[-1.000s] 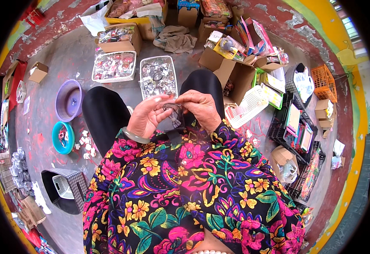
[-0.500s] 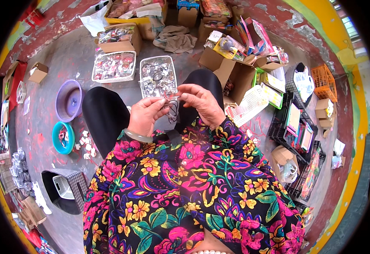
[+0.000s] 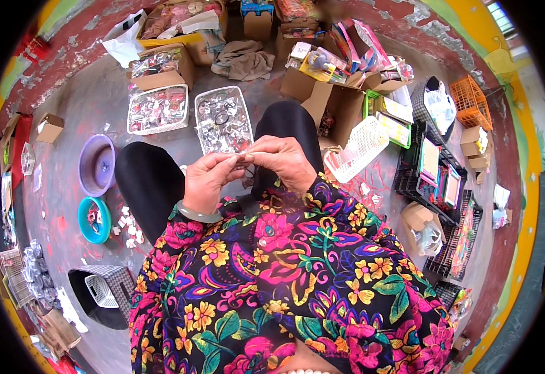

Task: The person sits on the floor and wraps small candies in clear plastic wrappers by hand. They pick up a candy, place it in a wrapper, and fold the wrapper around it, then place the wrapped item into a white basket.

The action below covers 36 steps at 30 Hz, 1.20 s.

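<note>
In front of my knees, both hands meet with their fingertips pinched together. My left hand (image 3: 210,181), a pale bangle (image 3: 197,214) at its wrist, and my right hand (image 3: 285,163) grip the top edge of a small clear packet (image 3: 247,179). Dark cord-like loops showed in that packet a moment earlier; now my fingers hide most of it. Just beyond the hands lies a white basket (image 3: 249,124) full of small clear packets, with a black loop on top. Left of it stands a second white basket (image 3: 185,118) of similar packets with reddish contents.
A purple basin (image 3: 85,168) and a teal basin (image 3: 83,219) sit on the left, beside scattered white pieces (image 3: 126,225). An open carton (image 3: 350,118) and an empty-looking white basket (image 3: 372,146) are at right. Black crates (image 3: 417,187) stand farther right.
My fingertips have come closer together, and the packet hanging between them is now mostly hidden. My right hand has turned with its back more upward. The whole view has shifted slightly.
</note>
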Each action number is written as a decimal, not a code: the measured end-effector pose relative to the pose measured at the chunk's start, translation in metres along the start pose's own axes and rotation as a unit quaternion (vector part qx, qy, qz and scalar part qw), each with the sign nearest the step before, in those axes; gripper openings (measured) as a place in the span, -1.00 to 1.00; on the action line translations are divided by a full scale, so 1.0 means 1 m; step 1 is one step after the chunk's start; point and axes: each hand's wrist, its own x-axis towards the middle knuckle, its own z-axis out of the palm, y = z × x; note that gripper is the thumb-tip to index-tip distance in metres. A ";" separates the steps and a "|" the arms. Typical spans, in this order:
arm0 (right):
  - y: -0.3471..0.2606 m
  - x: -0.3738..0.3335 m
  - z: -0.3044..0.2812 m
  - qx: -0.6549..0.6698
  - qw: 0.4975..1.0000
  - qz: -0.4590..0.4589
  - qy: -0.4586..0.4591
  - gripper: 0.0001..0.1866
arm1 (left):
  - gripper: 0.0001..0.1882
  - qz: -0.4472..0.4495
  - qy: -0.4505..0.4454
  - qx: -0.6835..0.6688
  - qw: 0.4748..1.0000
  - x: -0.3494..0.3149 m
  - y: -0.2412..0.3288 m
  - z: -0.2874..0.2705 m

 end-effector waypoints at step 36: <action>0.006 -0.008 -0.002 0.040 0.996 0.083 0.014 -0.84 | -0.86 -0.015 0.026 0.062 0.998 0.000 -0.004 -0.007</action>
